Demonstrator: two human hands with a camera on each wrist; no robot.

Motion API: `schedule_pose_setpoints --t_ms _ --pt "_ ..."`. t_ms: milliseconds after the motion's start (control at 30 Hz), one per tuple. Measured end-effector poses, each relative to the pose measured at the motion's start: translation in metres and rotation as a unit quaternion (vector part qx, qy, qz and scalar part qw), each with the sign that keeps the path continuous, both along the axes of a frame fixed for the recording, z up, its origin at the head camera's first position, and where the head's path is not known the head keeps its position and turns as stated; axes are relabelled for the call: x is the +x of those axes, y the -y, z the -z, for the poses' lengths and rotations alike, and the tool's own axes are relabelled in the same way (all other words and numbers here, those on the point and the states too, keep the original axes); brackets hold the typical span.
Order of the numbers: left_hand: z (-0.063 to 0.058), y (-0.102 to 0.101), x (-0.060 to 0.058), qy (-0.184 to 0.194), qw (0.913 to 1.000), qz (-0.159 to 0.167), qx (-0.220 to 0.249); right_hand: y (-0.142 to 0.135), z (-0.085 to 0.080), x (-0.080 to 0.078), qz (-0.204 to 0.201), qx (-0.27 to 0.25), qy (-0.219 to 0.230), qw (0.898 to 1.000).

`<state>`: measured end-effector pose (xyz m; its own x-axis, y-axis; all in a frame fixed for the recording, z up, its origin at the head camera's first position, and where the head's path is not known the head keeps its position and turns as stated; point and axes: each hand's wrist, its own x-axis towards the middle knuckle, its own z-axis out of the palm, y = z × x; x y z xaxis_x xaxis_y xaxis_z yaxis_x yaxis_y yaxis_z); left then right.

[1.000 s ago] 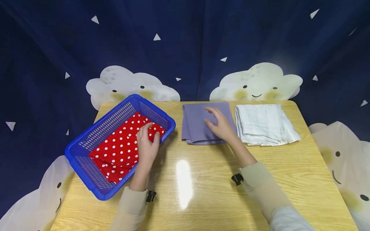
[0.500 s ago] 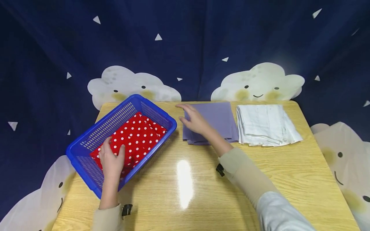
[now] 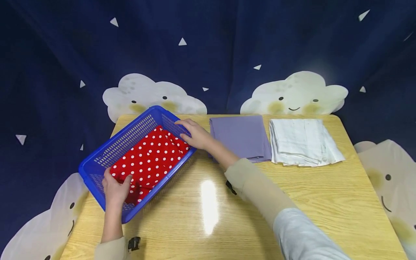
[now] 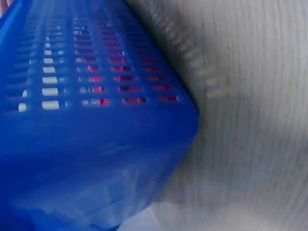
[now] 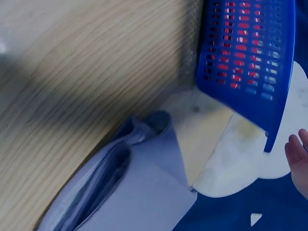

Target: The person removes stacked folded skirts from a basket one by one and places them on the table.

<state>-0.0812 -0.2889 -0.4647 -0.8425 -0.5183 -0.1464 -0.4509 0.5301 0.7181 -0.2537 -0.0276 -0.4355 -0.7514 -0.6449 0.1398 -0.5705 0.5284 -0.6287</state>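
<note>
A blue plastic basket point(image 3: 114, 146) with slotted walls stands on the left of the table, turned at a slant. Inside lies a red cloth with white dots point(image 3: 147, 155). My left hand point(image 3: 115, 189) reaches over the basket's near end, fingers and thumb spread at the cloth's near-left edge. My right hand point(image 3: 198, 136) hovers by the basket's right corner with its fingers loosely bent toward the far rim. In the right wrist view, that right hand point(image 5: 299, 161) shows at the right edge, apart from the basket wall point(image 5: 240, 57).
A folded purple cloth point(image 3: 240, 135) lies right of the basket, partly behind the right forearm. Beside it is a folded white cloth point(image 3: 299, 141). The wooden table point(image 3: 243, 202) backs onto a dark blue curtain point(image 3: 221, 47) with cloud prints.
My right hand has moved left from above the purple cloth to the basket's right corner. My left hand has moved left and nearer, from the red cloth's right part to its near-left edge.
</note>
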Motion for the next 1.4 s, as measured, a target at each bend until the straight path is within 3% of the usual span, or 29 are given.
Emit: schedule_pose_setpoints --t_ms 300,533,600,767,1000,1100,1400 --pt "0.0 0.008 -0.001 0.061 0.9966 0.035 0.043 0.03 0.007 0.0 -0.005 0.096 0.077 0.992" --pt "0.003 0.009 -0.002 0.12 0.9831 0.064 0.122 0.044 0.017 0.001 0.031 0.169 0.142 0.975" --pt "0.009 0.011 -0.003 0.118 0.9832 0.061 0.126 0.048 0.019 0.001 0.041 0.184 0.154 0.97" --pt "0.009 0.01 -0.006 0.114 0.981 0.055 0.147 0.055 0.02 0.003 0.048 0.222 0.171 0.959" --pt "0.004 0.009 -0.009 0.161 0.9689 0.083 0.169 0.061 0.017 0.008 0.038 0.309 0.212 0.926" --pt "0.004 0.009 -0.01 0.167 0.9675 0.083 0.171 0.061 0.016 0.011 0.032 0.336 0.216 0.916" --pt "0.003 0.01 -0.013 0.172 0.9683 0.066 0.169 0.061 0.014 0.015 0.021 0.361 0.23 0.904"
